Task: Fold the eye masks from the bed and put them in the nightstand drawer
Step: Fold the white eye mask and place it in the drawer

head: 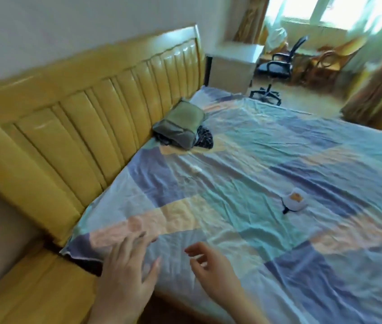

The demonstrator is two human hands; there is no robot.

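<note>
A small white eye mask with an orange patch and a black strap lies on the patchwork bed sheet, right of centre. My left hand hovers over the near corner of the bed, fingers spread and empty. My right hand is beside it, fingers loosely curled and apart, holding nothing. Both hands are well short of the mask. A white nightstand stands at the far end of the headboard; no drawer is visible from here.
A yellow padded headboard runs along the left. A folded olive cloth bundle sits on dark patterned fabric near the headboard. A black office chair and wicker furniture stand by the window beyond the bed.
</note>
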